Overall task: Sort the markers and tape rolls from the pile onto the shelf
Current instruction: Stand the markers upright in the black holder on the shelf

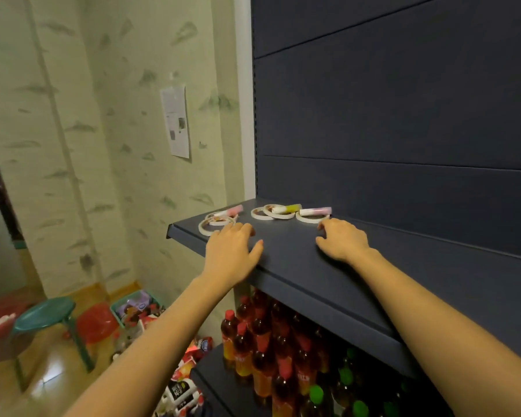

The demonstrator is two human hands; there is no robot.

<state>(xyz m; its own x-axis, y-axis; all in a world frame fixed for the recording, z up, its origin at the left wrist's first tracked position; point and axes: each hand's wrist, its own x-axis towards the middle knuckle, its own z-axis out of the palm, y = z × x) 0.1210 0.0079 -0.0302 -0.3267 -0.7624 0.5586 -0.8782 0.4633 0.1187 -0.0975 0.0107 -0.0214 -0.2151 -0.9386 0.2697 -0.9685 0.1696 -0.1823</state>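
Currently on the top shelf [295,254]: three small groups, each mixing tape with a pen. This reads as a pile only half sorted.

Item 1: left tape rolls [215,225]. White, lying flat and overlapping near the shelf's left front corner. A pink marker [232,210] lies across their far side.

Item 2: middle tape rolls [268,213]. Two, overlapped, with a yellow marker [288,209] resting on top.

Item 3: right tape roll [312,218]. Single and flat, with a pink-and-white marker [315,210] propped on its far rim.

Left hand [233,251]: palm down, fingers straight and spread, tips at the near edge of the left tape rolls. It grips nothing. The flat pose suits sliding rolls apart rather than lifting them.

Right hand [343,242]: palm down on the shelf, fingers loosely bent, tips just beside the right tape roll. No grasp shows.

Handling note: the flat rolls should stay put. The markers are round and perched on the rolls, so they may roll off if a roll beneath is dragged; lifting the pens first seems wiser.

Also present: bottles [253,341] on the lower shelf and a green stool [42,313] on the floor.
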